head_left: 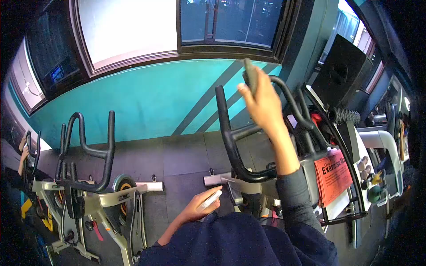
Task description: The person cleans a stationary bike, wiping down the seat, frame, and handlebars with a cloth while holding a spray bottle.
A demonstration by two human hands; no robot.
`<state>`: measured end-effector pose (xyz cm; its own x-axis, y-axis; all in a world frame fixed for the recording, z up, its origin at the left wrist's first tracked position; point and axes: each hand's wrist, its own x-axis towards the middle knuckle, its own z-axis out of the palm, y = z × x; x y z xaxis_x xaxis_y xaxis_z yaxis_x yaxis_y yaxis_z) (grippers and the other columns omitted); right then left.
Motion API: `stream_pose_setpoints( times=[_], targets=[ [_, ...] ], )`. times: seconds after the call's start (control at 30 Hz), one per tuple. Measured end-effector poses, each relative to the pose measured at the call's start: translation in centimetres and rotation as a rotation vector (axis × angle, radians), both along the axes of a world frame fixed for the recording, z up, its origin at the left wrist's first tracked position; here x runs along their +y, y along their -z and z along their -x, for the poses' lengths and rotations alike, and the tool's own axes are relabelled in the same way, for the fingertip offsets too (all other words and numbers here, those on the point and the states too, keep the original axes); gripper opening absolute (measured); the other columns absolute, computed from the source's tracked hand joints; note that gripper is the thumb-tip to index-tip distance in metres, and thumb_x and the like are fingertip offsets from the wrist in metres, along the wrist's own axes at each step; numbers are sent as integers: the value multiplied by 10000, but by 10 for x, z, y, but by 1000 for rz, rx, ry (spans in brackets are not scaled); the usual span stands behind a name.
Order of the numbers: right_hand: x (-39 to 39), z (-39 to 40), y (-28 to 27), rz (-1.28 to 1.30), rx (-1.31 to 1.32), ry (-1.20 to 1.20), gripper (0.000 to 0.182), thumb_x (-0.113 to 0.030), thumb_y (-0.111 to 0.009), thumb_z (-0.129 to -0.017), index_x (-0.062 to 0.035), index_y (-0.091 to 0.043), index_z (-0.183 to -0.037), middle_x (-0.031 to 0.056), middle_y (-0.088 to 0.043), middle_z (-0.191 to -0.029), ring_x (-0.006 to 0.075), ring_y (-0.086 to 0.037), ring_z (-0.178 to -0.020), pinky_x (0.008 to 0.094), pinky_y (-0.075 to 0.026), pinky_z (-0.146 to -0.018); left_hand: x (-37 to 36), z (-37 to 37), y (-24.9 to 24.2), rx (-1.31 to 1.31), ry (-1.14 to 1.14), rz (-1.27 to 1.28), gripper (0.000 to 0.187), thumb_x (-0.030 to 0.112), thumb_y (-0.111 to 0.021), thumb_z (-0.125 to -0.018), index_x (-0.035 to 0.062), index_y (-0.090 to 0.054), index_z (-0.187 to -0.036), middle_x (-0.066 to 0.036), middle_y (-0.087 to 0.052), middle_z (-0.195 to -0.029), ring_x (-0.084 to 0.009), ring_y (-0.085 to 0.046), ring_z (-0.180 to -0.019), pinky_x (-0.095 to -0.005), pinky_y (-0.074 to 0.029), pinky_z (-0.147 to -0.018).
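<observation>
My left hand is low in the middle, close to my body, with its fingers wrapped round a small white block-shaped object. Raised and stretched forward, my right hand grips a dark olive, flat object that sticks up past the fingers; I cannot tell its kind. This hand overlaps the black handlebar of the right exercise bike in this view, between its upright grips. The bike's pale frame shows below, partly hidden by my arm.
Another exercise bike stands at the left. At the right, a rack holds a red exercise mat package, near a black speaker and a foam roller. A teal wall with windows runs behind.
</observation>
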<state>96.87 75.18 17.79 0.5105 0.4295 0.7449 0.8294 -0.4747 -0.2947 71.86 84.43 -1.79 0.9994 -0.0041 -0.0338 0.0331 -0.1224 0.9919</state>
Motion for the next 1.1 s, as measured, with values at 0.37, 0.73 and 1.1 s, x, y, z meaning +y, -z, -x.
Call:
stream_pose_setpoints(
  times=[0.37,0.73,1.1],
  targets=[
    [80,-32,108,847,429,113,654,-405,-434,-954,-238,-120,-1502,274,82,-1519,526,-417,-1213,502,-428,-971,22,2,17,-52,-131,-38,503,210,-639,-889,65,-470,-1340,-44,-616,-939,-109,-570,-878,-270,-457,-815],
    [122,-97,125,322,210,170,564,-269,-541,-877,-195,-357,-1404,289,-404,-1242,426,-632,-740,492,-536,-645,22,-5,13,-72,-147,-2,519,207,-640,-887,77,-458,-1355,-50,-615,-933,-118,-576,-871,-276,-458,-812],
    [122,-80,146,499,9,386,644,-199,-569,-844,-229,-324,-1439,312,-325,-1367,351,-629,-779,441,-549,-629,8,24,11,-22,-137,-29,550,231,-644,-883,96,-440,-1376,-49,-615,-940,-137,-577,-875,-284,-453,-827]
  ],
)
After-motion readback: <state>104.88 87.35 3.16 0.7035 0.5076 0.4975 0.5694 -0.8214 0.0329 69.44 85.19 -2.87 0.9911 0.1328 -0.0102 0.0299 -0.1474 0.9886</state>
